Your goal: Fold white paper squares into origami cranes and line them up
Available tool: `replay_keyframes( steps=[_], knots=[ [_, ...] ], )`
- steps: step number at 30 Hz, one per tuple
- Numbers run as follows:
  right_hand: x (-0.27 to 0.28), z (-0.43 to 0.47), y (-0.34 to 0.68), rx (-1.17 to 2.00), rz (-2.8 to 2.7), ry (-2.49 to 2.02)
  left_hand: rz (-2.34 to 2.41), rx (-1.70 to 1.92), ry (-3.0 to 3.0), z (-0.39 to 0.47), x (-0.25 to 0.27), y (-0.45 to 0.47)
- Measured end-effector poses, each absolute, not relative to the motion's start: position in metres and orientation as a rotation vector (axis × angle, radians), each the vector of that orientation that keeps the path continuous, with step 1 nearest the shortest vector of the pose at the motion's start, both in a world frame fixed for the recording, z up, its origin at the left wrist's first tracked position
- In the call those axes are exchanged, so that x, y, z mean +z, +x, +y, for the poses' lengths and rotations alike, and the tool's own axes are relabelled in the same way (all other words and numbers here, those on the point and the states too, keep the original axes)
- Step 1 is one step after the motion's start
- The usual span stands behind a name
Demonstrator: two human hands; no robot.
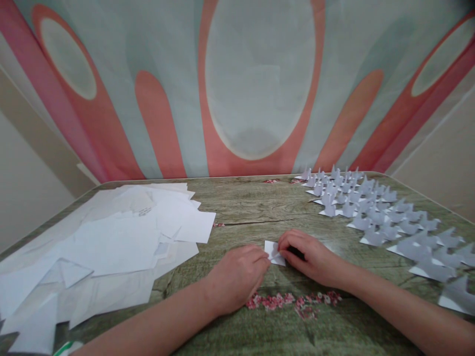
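A: Where's the small white paper [273,246]?

B: Near the middle of the desk [245,202], between the two hands. I can't tell whether it touches the top.

A: Which way does it point?

B: One corner points away and a little left, and a fold slants across the lower half. Fingers cover both sides, so the long axis is unclear.

A: And the grip on it?

B: The left hand [239,277] grasps the left edge with bunched fingers; the right hand [311,259] pinches the right side, thumb against forefinger.

A: What's around?

B: Loose white sheets [115,247] lie overlapped in a broad pile at left. At right, folded paper birds [373,236] stand in close rows. Pink blossom print [276,300] shows on the near side of the hands. A green-and-white thing [69,347] shows beside the left forearm, mostly hidden.

A: Anything in the way?

B: The right hand sits between the paper and the birds, the left between it and the pile.
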State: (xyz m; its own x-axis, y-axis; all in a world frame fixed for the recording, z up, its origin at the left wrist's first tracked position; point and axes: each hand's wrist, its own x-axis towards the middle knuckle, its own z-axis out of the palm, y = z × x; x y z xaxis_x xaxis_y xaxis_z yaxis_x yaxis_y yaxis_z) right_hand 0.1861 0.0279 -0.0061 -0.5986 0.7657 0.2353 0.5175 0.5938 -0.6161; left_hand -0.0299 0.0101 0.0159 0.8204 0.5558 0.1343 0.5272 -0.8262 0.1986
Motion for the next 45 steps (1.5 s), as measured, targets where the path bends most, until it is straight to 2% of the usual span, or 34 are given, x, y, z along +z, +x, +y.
replay_keyframes(
  steps=[12, 45],
  knots=[
    [-0.0098, 0.0301, 0.1834, 0.735, -2.274, -1.050, 0.831, 0.227, 2.905, 0.0061, 0.0138, -0.0325],
    [-0.0113, 0.0301, 0.1762, 0.596, -2.269, -1.190, 0.922, 0.140, 2.987, 0.0009, 0.0124, -0.0272]
  ],
)
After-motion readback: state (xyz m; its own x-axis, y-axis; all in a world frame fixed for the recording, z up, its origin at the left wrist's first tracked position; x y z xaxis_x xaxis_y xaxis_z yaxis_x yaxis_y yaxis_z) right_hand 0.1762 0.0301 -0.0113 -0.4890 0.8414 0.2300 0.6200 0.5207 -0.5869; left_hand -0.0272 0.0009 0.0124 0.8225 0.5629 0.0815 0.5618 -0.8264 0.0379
